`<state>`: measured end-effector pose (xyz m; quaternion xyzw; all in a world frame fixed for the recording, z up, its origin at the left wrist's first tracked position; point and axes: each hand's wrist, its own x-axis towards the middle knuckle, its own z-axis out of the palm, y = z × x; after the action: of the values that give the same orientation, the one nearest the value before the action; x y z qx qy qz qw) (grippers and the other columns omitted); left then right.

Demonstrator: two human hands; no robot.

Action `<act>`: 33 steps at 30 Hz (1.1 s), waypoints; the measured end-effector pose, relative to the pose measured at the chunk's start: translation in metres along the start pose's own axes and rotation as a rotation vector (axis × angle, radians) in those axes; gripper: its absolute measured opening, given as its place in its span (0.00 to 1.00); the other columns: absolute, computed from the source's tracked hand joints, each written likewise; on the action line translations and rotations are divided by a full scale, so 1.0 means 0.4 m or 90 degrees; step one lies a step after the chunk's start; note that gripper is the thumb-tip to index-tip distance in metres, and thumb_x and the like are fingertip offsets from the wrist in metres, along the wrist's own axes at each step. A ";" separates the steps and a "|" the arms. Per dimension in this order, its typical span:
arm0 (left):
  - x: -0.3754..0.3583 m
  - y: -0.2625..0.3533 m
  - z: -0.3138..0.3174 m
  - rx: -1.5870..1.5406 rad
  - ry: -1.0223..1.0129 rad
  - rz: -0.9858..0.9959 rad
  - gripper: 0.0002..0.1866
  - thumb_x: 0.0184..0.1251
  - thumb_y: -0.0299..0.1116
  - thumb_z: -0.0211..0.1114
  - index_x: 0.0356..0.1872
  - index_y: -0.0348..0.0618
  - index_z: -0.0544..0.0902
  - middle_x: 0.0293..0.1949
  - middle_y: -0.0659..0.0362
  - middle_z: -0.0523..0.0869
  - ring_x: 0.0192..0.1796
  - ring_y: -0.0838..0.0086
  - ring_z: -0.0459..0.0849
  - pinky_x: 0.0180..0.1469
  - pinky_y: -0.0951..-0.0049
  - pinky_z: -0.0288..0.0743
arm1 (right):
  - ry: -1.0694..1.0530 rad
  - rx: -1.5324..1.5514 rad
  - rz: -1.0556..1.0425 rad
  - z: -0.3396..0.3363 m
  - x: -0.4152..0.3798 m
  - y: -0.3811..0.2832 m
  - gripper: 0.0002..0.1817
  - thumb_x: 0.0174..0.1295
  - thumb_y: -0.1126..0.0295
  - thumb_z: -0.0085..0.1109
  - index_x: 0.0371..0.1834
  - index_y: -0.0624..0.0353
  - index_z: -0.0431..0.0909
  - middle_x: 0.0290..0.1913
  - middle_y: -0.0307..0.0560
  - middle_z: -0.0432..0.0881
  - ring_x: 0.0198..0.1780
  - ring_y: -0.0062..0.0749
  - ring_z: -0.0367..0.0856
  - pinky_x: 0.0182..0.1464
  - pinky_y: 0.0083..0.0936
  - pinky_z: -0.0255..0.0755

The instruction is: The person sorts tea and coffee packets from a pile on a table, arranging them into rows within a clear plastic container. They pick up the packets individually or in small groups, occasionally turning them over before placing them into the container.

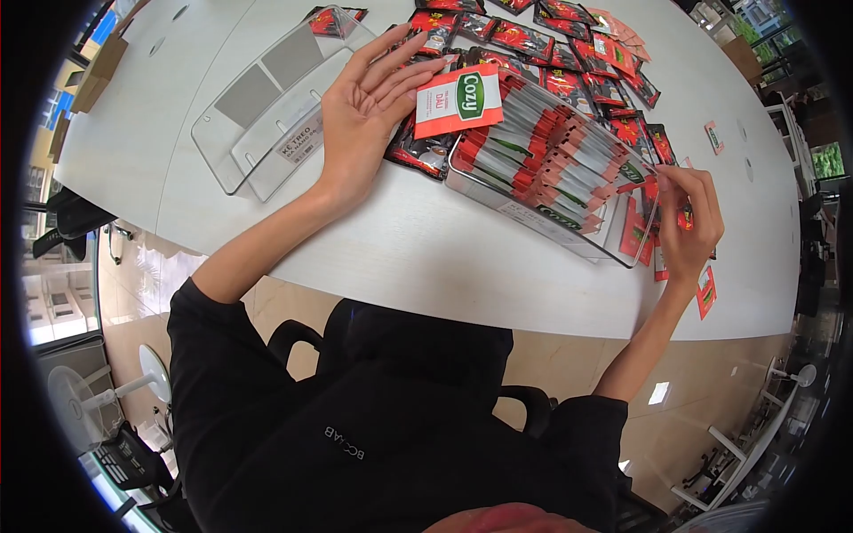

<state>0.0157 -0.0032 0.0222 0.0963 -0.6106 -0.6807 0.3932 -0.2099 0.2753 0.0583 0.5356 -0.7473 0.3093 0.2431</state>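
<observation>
A Cozy tea sachet, white and orange-red with a green logo, is held upright at the fingertips of my left hand, by the left end of a clear plastic box. Inside that box stands a tight row of similar sachets. At the box's right end, my right hand has thumb and fingers pinched on the edge of the last sachet in the row, right at the rim.
Another clear plastic box with a label lies on the left. Many red and black packets are scattered behind the filled box. Loose sachets lie on the right, one near the white table's front edge. A chair armrest is below.
</observation>
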 end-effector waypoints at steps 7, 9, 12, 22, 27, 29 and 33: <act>0.003 -0.023 -0.007 0.050 -0.010 -0.029 0.31 0.62 0.07 0.57 0.67 0.34 0.69 0.66 0.44 0.78 0.64 0.66 0.81 0.67 0.73 0.77 | -0.008 0.002 0.010 -0.001 -0.003 0.000 0.08 0.58 0.81 0.68 0.39 0.57 0.86 0.34 0.39 0.85 0.28 0.24 0.77 0.45 0.25 0.74; -0.001 -0.022 -0.006 0.032 -0.024 -0.039 0.28 0.59 0.06 0.58 0.62 0.36 0.73 0.64 0.45 0.79 0.63 0.68 0.82 0.67 0.73 0.78 | -0.005 0.006 -0.001 0.000 -0.002 0.001 0.08 0.58 0.81 0.68 0.39 0.57 0.86 0.35 0.39 0.85 0.28 0.23 0.77 0.42 0.24 0.73; -0.005 -0.010 0.007 0.060 -0.017 0.047 0.26 0.54 0.04 0.57 0.54 0.38 0.75 0.61 0.47 0.81 0.64 0.68 0.81 0.64 0.71 0.78 | -0.005 0.015 0.011 0.000 -0.001 -0.003 0.09 0.58 0.81 0.68 0.39 0.57 0.86 0.35 0.39 0.84 0.28 0.22 0.76 0.36 0.21 0.71; -0.010 -0.021 -0.013 0.159 -0.045 0.096 0.26 0.45 0.06 0.55 0.48 0.39 0.73 0.51 0.54 0.82 0.55 0.71 0.79 0.60 0.67 0.71 | -0.002 0.004 -0.003 -0.001 0.000 -0.004 0.09 0.57 0.82 0.68 0.40 0.57 0.86 0.34 0.38 0.83 0.28 0.22 0.75 0.32 0.22 0.68; -0.026 -0.034 -0.003 0.395 -0.127 0.052 0.26 0.50 0.11 0.62 0.51 0.44 0.74 0.55 0.57 0.77 0.59 0.66 0.77 0.63 0.67 0.69 | -0.006 0.006 0.006 0.000 0.001 -0.006 0.09 0.57 0.81 0.68 0.39 0.57 0.86 0.34 0.38 0.83 0.28 0.23 0.74 0.33 0.22 0.68; -0.022 -0.042 -0.008 0.391 -0.136 0.043 0.26 0.51 0.11 0.64 0.52 0.44 0.74 0.58 0.58 0.78 0.60 0.69 0.77 0.65 0.68 0.67 | -0.004 -0.004 -0.017 -0.001 0.002 -0.001 0.09 0.57 0.81 0.69 0.39 0.57 0.86 0.34 0.39 0.83 0.28 0.23 0.74 0.33 0.22 0.68; -0.019 -0.033 -0.011 0.469 -0.143 0.030 0.30 0.51 0.12 0.67 0.57 0.45 0.74 0.65 0.58 0.76 0.68 0.70 0.74 0.72 0.67 0.63 | -0.006 0.007 0.002 -0.001 0.001 -0.007 0.09 0.57 0.81 0.69 0.39 0.57 0.86 0.33 0.39 0.83 0.28 0.24 0.74 0.34 0.23 0.68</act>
<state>0.0181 -0.0024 0.0066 0.1420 -0.8554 -0.4127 0.2789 -0.2073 0.2746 0.0596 0.5374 -0.7474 0.3111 0.2363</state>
